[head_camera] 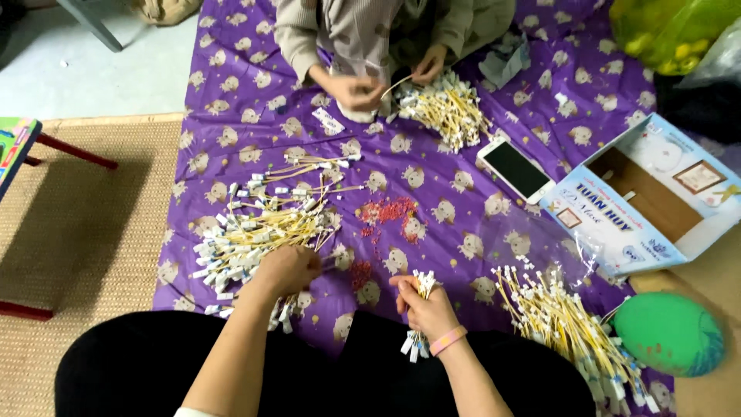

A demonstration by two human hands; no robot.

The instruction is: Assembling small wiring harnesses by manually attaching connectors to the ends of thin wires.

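Observation:
My left hand [287, 270] rests closed on the near edge of a pile of thin yellow sticks with white tips [258, 228], fingers pinching among them. My right hand [423, 307], with a pink band on its wrist, grips a small bundle of the same sticks [419, 313] upright, white ends showing above and below the fist. Small red pieces [388, 211] are scattered on the purple patterned cloth [432, 154] between the piles. Another heap of sticks [567, 320] lies to my right.
Another person sits opposite, hands [355, 89] working at a further stick pile [448, 108]. A white phone [515, 170], an open cardboard box [644, 197], a green balloon [670, 333], a yellow-green bag [668, 31] and a woven mat [85, 232] surround the cloth.

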